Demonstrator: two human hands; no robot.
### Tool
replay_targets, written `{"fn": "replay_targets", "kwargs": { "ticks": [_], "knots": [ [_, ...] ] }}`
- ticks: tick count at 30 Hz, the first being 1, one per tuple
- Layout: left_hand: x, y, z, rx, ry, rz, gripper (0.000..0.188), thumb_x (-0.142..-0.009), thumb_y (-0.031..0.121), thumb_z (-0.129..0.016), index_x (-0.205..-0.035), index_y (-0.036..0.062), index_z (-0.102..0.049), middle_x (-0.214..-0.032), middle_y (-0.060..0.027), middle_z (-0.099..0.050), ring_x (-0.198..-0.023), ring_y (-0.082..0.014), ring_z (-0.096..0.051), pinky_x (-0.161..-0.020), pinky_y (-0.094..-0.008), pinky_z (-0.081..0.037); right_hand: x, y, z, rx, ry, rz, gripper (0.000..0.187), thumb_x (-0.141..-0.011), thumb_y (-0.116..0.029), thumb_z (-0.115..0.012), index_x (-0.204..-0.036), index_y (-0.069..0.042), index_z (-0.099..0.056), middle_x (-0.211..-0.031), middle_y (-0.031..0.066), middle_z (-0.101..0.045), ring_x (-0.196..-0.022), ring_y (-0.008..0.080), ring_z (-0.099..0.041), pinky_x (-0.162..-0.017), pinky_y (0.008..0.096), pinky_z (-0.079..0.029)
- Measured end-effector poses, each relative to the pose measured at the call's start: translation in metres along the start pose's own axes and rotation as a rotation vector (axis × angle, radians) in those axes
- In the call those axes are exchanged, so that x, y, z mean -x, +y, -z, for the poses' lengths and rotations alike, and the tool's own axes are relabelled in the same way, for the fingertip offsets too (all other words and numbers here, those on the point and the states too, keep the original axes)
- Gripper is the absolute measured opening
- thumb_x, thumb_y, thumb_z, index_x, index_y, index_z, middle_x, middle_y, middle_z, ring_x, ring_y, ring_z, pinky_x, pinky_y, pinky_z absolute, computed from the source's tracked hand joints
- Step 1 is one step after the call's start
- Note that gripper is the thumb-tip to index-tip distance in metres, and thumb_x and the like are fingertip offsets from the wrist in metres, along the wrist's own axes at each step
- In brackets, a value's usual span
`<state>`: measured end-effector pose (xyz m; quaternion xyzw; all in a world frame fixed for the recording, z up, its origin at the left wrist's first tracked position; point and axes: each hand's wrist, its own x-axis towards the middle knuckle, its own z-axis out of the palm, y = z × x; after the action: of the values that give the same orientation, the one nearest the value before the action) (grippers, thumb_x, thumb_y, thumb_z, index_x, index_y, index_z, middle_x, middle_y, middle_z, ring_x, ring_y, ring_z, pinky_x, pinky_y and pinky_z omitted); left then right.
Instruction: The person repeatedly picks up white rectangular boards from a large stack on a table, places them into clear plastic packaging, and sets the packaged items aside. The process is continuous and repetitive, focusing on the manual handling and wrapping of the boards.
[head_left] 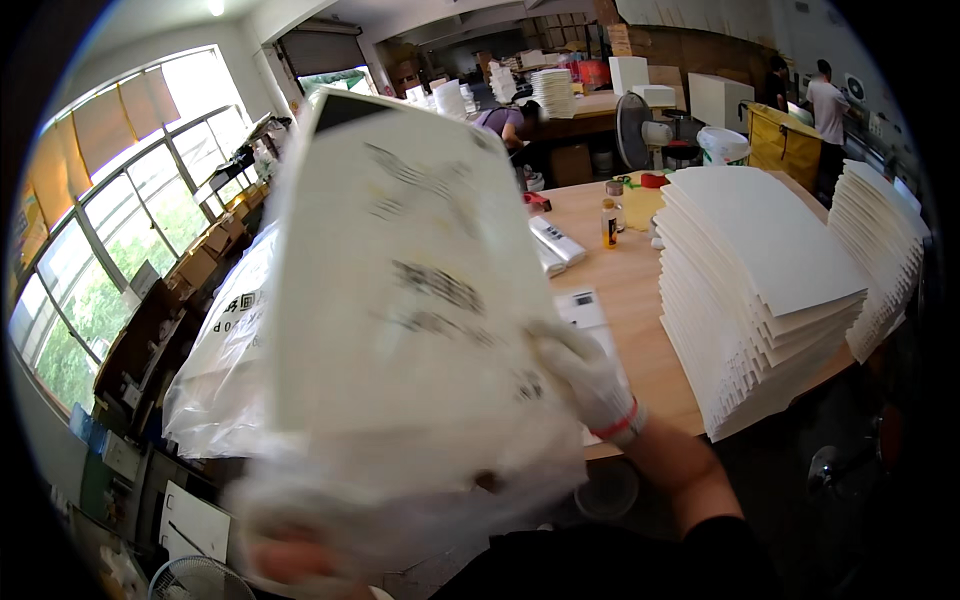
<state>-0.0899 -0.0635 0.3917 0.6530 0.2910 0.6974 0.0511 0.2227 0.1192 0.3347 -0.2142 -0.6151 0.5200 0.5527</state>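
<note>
A large pale flat panel in a clear plastic bag (400, 240) with dark print rises tilted in front of me, smeared by motion. At its right edge my right hand (585, 380), in a white knit glove with a red cuff, is closed, gripping the panel's side. Low on the left, my left hand (290, 555) is a blur at the bag's loose bottom end, so its fingers do not show clearly. Behind the panel, part of the wooden table (640, 325) is hidden. Flat white printed bags (580, 308) lie on the table just beyond my right hand.
A tall stack of white panels (770, 240) fills the table's right side, with another stack (880, 260) beyond it. Bagged panels (220, 350) stand at left. An amber bottle (609, 225) and white rolls (557, 240) lie farther back. Beyond are a standing fan (632, 130) and a bent-over person (505, 122).
</note>
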Motion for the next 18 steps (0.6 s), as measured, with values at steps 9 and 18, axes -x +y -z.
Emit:
{"fn": "replay_targets", "kwargs": {
  "ticks": [9, 18],
  "knots": [
    [-0.125, -0.080, 0.255, -0.096, 0.496, 0.288, 0.032, -0.105, 0.035, -0.049, -0.105, 0.0057, -0.062, -0.096, -0.0063, -0.065, -0.084, -0.0201, -0.062, -0.077, -0.0369, -0.052, -0.139, -0.056, -0.140, 0.019, -0.747, -0.064, 0.053, -0.110, -0.042, -0.042, -0.147, -0.005, -0.053, -0.076, 0.0099, -0.068, -0.052, 0.0119, -0.058, -0.051, 0.0279, -0.054],
    [0.239, -0.215, 0.086, -0.317, 0.412, 0.679, 0.032, -0.108, 0.034, -0.048, -0.101, 0.0081, -0.065, -0.094, -0.0038, -0.065, -0.083, -0.0171, -0.060, -0.076, -0.0324, -0.051, -0.016, 0.081, -0.067, -0.066, -0.603, -0.067, 0.051, -0.112, -0.036, -0.038, -0.150, -0.004, -0.050, -0.075, 0.0016, -0.058, -0.062, 0.0086, -0.055, -0.063, 0.0260, -0.048]
  ]
}}
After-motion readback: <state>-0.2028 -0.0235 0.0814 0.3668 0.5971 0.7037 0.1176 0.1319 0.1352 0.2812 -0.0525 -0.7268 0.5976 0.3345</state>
